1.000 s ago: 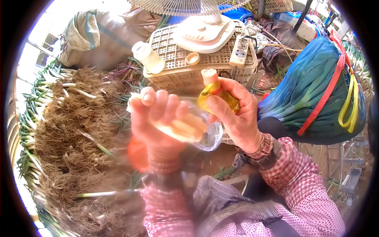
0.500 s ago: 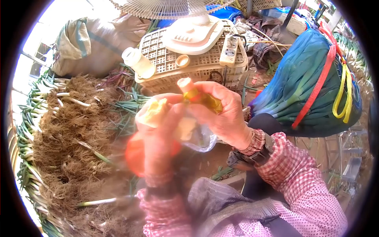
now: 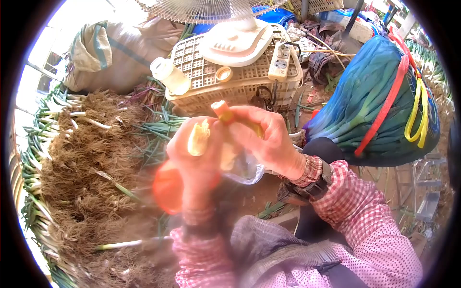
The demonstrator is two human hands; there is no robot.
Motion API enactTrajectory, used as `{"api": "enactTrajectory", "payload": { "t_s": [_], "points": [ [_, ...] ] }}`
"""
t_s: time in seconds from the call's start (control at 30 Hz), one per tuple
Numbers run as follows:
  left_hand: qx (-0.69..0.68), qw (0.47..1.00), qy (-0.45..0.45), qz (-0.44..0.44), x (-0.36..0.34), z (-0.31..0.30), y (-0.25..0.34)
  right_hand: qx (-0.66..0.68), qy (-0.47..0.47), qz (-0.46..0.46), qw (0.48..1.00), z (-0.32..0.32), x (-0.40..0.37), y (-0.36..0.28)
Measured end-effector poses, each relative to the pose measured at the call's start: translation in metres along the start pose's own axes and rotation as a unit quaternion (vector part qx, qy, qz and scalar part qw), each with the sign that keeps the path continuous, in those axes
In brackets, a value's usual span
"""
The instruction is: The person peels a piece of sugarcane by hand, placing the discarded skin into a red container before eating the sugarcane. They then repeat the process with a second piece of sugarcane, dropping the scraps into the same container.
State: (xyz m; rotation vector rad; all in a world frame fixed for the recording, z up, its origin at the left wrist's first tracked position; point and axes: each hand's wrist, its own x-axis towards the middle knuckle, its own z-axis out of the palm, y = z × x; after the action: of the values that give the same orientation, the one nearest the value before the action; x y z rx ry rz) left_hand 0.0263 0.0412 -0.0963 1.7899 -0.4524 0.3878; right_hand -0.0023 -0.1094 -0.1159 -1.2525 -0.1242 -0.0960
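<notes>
Held together in front of the crate are both hands. My left hand [image 3: 192,153], blurred, is closed on a pale yellow torn piece of food [image 3: 199,138], perhaps bread. My right hand [image 3: 266,139] pinches a sausage-like pink stick [image 3: 221,108] in a yellow-green wrapper [image 3: 254,127]. The fingertips of the two hands meet near the wrapper. A clear plastic bag [image 3: 247,170] and something red [image 3: 168,188] show beneath the hands, partly hidden by them.
A crate [image 3: 230,91] holds a fan base [image 3: 235,43], a jar [image 3: 170,77], a lid [image 3: 224,74] and a power strip [image 3: 279,61]. Green onions with roots [image 3: 91,182] lie left. A netted bundle [image 3: 360,101] stands right; a sack [image 3: 125,53] sits behind.
The left hand has turned, so the yellow piece now points more upright. The pink stick has tilted left and dropped slightly, while the right hand has shifted a little downward.
</notes>
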Motion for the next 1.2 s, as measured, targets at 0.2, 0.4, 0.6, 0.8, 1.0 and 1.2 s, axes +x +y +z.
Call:
{"api": "enactTrajectory", "payload": {
  "t_s": [0.2,0.4,0.6,0.8,1.0,1.2],
  "points": [
    [0.095,0.988,0.003,0.118,0.003,0.004,-0.002,0.015,0.007,-0.021,1.0,-0.002,0.001,0.003],
    [0.157,0.97,-0.035,0.184,0.005,0.003,0.003,-0.054,0.047,-0.042,0.997,0.0,-0.002,0.006],
    [0.16,0.963,-0.033,0.214,0.002,0.009,-0.004,-0.059,0.051,-0.039,0.996,-0.005,-0.002,0.006],
    [0.182,0.962,-0.039,0.201,-0.004,0.01,-0.011,-0.022,0.045,-0.024,0.998,-0.007,-0.002,0.007],
    [0.044,0.996,-0.003,0.075,-0.011,0.008,-0.002,0.003,0.016,-0.059,0.998,-0.004,0.0,0.013],
    [0.033,0.997,0.026,0.07,-0.009,0.006,-0.014,0.028,-0.007,-0.01,1.0,-0.004,0.0,0.005]
  ]
}}
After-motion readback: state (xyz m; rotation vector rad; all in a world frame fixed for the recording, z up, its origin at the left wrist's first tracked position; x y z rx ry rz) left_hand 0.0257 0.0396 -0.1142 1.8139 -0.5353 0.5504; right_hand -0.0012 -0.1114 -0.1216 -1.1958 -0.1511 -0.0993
